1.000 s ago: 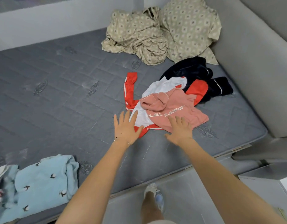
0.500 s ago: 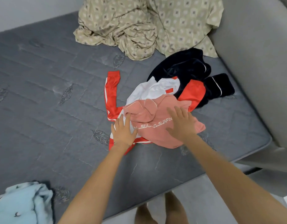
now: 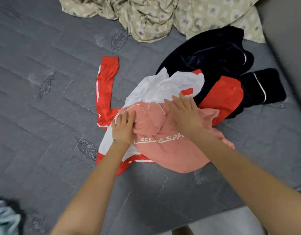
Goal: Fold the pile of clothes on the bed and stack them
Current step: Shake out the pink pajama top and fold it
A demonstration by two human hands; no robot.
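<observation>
The pile of clothes sits right of centre on the grey quilted mattress (image 3: 53, 82), still a loose heap. On top and nearest lies a pink hoodie (image 3: 171, 153) with white lettering, its hood bunched up toward the far side. Both hands rest on it with fingers straight and flat, gripping nothing: the left hand (image 3: 123, 128) at the hood's left edge, the right hand (image 3: 183, 112) across its far right side. Under the hoodie lies a white and red top (image 3: 163, 87), one red sleeve (image 3: 106, 85) stretched out to the left. A dark navy garment (image 3: 214, 55) with thin white piping lies crumpled on the far right of the heap.

Nothing in this heap looks folded, so at least three pieces seem left, and the hoodie appears to be next. A scrap of light blue fabric (image 3: 2, 217) shows at the near left corner; whether it is folded cannot be told. A rumpled beige patterned sheet (image 3: 154, 17) lies along the far edge.
</observation>
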